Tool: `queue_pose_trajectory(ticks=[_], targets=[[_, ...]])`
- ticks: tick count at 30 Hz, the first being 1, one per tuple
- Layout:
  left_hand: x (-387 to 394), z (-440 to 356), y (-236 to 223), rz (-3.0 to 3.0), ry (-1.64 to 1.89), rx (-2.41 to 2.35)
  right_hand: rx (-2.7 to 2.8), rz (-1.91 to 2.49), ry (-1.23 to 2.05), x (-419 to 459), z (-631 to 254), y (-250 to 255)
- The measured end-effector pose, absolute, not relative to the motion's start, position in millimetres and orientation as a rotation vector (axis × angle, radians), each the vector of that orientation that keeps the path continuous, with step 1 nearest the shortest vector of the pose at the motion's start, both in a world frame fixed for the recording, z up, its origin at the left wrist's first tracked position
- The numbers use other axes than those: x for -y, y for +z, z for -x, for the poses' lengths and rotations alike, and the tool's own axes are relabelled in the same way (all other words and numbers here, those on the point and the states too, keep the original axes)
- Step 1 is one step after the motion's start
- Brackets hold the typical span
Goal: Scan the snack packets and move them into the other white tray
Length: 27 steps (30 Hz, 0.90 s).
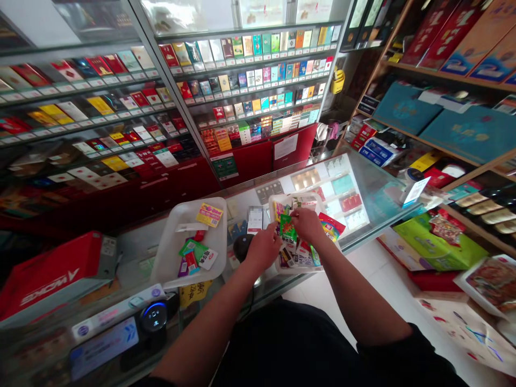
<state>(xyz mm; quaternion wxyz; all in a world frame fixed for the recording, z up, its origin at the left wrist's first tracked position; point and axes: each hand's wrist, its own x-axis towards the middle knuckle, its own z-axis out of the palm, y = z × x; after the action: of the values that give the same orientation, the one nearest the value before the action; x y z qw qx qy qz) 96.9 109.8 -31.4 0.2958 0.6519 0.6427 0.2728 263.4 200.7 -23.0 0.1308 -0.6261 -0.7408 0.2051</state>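
A small green candy packet point(287, 228) is held up over the right white tray point(324, 264). My right hand point(308, 224) pinches it near its upper right corner. At its left edge, the curled fingers of my left hand point(264, 248) grip it too. Beneath my hands the right tray holds a mix of small snack packets, with a colourful candy bag point(331, 227) at its right side. To the left, another white tray point(161, 258) contains several packets, among them a yellow-and-pink packet point(209, 215) and a purple one point(183, 267).
Both trays sit on a glass counter point(363, 199). Between them are a black rounded device point(242, 246) and a white card point(255, 219). A red box point(52, 274) and a lit payment device point(153, 316) are at left. Cigarette shelves point(242, 59) stand behind; stocked shelves are at right.
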Motion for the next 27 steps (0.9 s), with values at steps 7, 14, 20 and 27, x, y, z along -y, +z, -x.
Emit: queue_pose_trajectory(ticks=[7, 14, 20, 27], targets=[[-126.2, -90.6, -13.4, -1.090, 0.948, -1.535, 1.964, 1.533, 0.584, -181.8, -266.4, 16.6], [-137.1, -79.8, -9.1, -0.572, 1.108, -1.249, 1.926, 1.232, 0.764, -160.5, -259.2, 44.4], [-142.6, -60.6, -14.8, -0.460, 1.312, -1.247, 1.820, 1.144, 0.962, -157.7, -251.3, 27.9], [-147.2, -43.6, -17.2, -0.492, 1.464, -1.275, 1.419, 1.198, 1.384, -158.6, -231.2, 0.4]])
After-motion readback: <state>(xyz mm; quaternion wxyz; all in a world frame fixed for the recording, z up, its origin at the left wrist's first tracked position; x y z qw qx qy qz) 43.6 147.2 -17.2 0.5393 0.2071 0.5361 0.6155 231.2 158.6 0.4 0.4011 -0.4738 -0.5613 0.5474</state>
